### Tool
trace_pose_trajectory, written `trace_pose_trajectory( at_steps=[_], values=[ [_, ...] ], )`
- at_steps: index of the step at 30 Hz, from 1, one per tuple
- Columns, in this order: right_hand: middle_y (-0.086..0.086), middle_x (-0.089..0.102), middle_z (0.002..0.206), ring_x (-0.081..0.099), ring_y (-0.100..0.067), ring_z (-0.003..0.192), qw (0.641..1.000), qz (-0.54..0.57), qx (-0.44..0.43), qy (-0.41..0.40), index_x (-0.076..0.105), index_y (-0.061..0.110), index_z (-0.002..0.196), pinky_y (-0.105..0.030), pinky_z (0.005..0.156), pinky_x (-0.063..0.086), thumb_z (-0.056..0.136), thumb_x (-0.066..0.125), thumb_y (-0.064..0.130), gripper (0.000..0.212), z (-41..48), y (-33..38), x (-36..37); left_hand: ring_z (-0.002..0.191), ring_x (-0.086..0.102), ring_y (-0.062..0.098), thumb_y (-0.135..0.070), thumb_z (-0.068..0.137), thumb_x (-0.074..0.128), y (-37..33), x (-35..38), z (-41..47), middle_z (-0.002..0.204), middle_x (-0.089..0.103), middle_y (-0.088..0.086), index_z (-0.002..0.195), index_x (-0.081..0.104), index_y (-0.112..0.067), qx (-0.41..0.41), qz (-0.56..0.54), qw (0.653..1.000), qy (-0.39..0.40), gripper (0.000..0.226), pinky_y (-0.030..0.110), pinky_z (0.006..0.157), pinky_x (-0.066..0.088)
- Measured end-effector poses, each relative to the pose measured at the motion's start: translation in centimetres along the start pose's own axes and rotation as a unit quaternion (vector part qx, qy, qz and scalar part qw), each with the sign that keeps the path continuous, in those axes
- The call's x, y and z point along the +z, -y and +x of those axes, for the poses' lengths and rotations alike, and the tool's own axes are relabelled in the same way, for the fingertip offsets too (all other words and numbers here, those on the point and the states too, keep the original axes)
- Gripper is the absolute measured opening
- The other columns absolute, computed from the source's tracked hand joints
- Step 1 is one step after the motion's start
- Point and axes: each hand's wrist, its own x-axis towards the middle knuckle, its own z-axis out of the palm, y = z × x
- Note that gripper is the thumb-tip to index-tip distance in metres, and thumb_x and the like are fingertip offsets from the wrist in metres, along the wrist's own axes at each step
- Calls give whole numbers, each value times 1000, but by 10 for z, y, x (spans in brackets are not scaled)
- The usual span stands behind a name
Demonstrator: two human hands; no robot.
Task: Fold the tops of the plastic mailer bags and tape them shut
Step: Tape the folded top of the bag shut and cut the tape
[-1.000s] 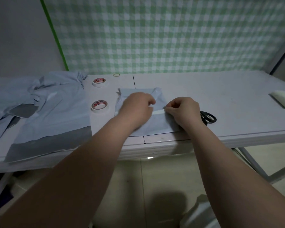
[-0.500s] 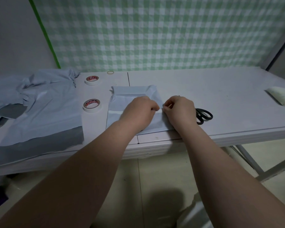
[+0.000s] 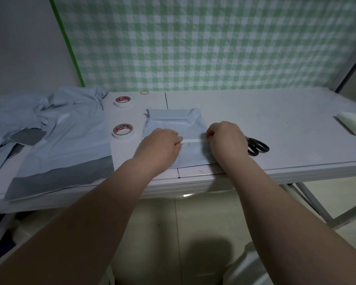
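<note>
Forearms first: yours reach up from the bottom edge and meet over the front of the table (image 3: 296,161). Your left hand (image 3: 160,145) and right hand (image 3: 227,138) are set apart, knuckles up and fingers curled. Each pinches one end of a pale tape strip (image 3: 193,140) stretched flat between them.

The strip lies across the mailer bag (image 3: 173,124), which sits flat near the table's front edge, right in front of you. Its far end is folded over into a puffed band. How firmly the strip is stuck down you cannot tell from here.

Just beside your right hand, black scissors (image 3: 257,148) lie on the table, blades hidden behind your wrist. To the left of the bag sits the near tape roll (image 3: 123,131). Further left, the loose mailer bags (image 3: 60,140) are spread out and crumpled, one hanging over the front edge with its grey inside showing.

Further back stands the far tape roll (image 3: 122,101), then a rubber band (image 3: 144,92) close to the rear edge. At the far right edge lies a white cloth (image 3: 353,124). Behind everything hangs a green checked backdrop (image 3: 193,42).
</note>
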Motion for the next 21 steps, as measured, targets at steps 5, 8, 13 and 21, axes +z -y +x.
trace_pose_trajectory(
  at_steps=[5,8,13,21],
  values=[
    [-5,60,106,45,-26,112,997,-62,-34,6,67,16,106,-28,69,35,86,43,2,35,-7,1,-1,115,48,27,-26,101,31,10,-4,-9,125,52,8,112,55,-10,-1,-15,999,48,31,44,93,41],
    [-7,58,106,43,-29,115,996,-82,-48,4,66,12,102,-31,70,35,87,43,8,28,-14,2,-1,120,37,22,-31,102,24,11,-4,-16,136,39,0,132,40,-16,10,7,997,81,37,39,101,33],
    [-15,62,110,52,-34,107,998,59,34,-3,63,4,107,-34,78,38,95,41,23,32,-11,3,-11,140,19,23,-33,103,19,9,-7,-20,155,19,0,149,21,-21,4,33,993,110,47,42,114,19],
    [0,68,87,61,-20,87,960,246,123,51,69,21,83,-24,73,46,78,62,9,15,-4,-6,-14,107,54,29,-10,88,47,-12,-18,-7,87,58,-3,80,58,-25,-18,-61,998,22,20,32,80,38]
  ],
)
